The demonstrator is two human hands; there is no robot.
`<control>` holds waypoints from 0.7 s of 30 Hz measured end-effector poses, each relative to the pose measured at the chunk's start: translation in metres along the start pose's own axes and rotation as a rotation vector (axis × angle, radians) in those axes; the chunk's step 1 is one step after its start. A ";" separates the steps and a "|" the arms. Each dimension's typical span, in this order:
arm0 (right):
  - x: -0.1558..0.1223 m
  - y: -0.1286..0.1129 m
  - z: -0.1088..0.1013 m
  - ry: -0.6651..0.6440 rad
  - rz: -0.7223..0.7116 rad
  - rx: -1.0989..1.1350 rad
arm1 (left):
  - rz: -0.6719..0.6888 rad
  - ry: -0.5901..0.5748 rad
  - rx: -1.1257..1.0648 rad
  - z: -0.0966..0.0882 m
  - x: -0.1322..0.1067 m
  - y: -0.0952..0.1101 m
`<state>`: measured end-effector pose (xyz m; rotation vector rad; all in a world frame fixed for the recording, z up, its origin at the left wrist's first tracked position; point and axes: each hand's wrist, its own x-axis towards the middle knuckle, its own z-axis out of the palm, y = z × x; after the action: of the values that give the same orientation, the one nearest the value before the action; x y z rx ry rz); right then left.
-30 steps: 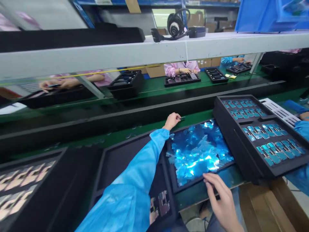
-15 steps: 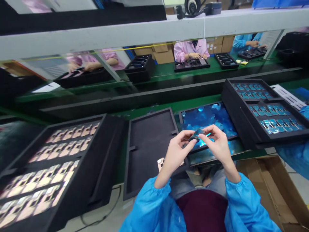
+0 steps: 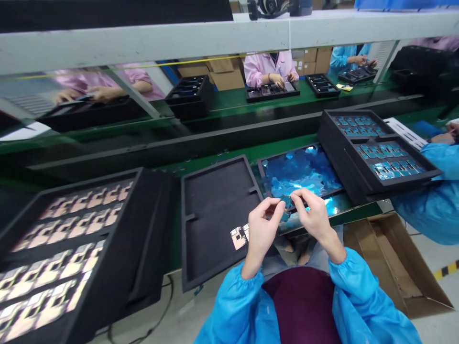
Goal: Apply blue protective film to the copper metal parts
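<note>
Both my hands meet in front of me over the near edge of the bench. My left hand point(image 3: 263, 228) and my right hand point(image 3: 312, 213) pinch one small blue-filmed part point(image 3: 286, 200) between their fingertips. Just behind them lies a black tray point(image 3: 261, 168) heaped with peeled blue film scraps point(image 3: 301, 169). To the left of my left hand sits a black foam tray point(image 3: 215, 210), nearly bare, with two coppery parts point(image 3: 239, 236) at its near end.
A stacked black tray point(image 3: 362, 167) of blue-filmed parts stands at the right. A big tray point(image 3: 118, 248) of coppery parts is at the left. An open cardboard box point(image 3: 398, 258) sits on the floor. A co-worker's blue sleeve point(image 3: 426, 200) is at the right, other people work across the conveyor point(image 3: 215, 138).
My left hand drew back from the far edge of the scrap tray and my right hand lifted off its near edge. Both now pinch the small part together.
</note>
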<state>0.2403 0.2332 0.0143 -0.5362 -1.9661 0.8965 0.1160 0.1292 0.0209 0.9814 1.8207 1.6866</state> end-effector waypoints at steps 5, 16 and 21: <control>-0.005 -0.001 -0.001 0.044 -0.115 -0.148 | 0.082 0.040 -0.008 0.004 -0.001 -0.005; -0.008 0.004 -0.007 0.108 -0.378 -0.373 | -0.279 -0.095 -0.471 -0.002 -0.004 -0.007; -0.017 0.005 -0.014 -0.015 -0.477 -0.424 | -0.465 -0.090 -0.707 -0.007 0.009 -0.014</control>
<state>0.2610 0.2301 0.0062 -0.2683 -2.1759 0.1876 0.1025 0.1320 0.0088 0.2960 1.1206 1.7356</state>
